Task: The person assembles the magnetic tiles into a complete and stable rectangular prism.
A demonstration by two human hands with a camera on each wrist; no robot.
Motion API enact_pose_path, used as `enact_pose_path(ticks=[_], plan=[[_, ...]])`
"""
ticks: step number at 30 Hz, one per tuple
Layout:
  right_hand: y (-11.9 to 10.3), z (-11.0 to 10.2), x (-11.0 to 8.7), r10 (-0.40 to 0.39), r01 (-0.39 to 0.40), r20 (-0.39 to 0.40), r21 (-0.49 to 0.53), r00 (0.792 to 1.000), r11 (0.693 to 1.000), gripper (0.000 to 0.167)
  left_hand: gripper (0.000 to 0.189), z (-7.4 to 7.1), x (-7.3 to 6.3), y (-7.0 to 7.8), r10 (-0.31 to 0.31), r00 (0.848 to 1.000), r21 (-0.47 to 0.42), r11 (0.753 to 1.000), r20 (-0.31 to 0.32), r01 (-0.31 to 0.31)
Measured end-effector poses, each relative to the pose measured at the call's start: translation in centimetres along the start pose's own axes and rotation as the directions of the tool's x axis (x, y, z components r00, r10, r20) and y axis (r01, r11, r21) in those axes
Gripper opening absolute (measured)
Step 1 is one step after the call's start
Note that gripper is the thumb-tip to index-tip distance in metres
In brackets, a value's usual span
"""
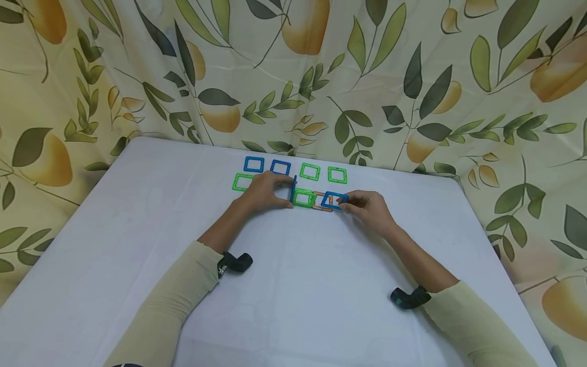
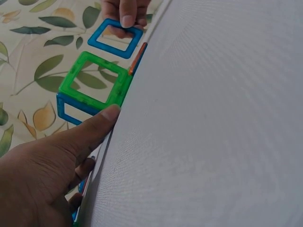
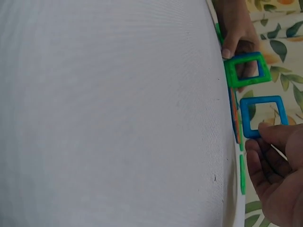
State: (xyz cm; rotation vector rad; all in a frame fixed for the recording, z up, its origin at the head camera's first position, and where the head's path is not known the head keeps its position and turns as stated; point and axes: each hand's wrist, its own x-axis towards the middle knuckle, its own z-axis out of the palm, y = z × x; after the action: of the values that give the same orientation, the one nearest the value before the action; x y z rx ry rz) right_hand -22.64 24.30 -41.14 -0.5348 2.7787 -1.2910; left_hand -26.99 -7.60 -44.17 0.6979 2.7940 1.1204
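My left hand (image 1: 266,191) holds a blue magnetic tile (image 1: 293,189) on edge, fingers at its far side and thumb at its near side. Against this upright piece is a green square tile (image 1: 303,205), its open frame well seen in the left wrist view. Between thumb and fingers, my right hand (image 1: 369,209) pinches another blue square tile (image 3: 261,100), raised and tilted. In the head view that tile overlaps an orange tile (image 1: 323,209) lying flat on the table beside the green one.
Behind the hands, two blue tiles (image 1: 254,171) and two green tiles (image 1: 337,182) lie in a row near the far edge of the white table (image 1: 293,285). Another green tile (image 1: 234,182) is partly covered by the left hand. A leaf-patterned cloth (image 1: 275,117) hangs behind the table.
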Motion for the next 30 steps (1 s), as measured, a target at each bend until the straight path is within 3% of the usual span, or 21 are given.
enact_pose_path(ticks=[30], plan=[[-0.37,0.85,0.37,0.011,-0.011,0.029,-0.001,1.0,1.0,0.016,0.071,0.15,0.08,-0.16,0.004,1.0,0.008,1.0,0.001,-0.004]])
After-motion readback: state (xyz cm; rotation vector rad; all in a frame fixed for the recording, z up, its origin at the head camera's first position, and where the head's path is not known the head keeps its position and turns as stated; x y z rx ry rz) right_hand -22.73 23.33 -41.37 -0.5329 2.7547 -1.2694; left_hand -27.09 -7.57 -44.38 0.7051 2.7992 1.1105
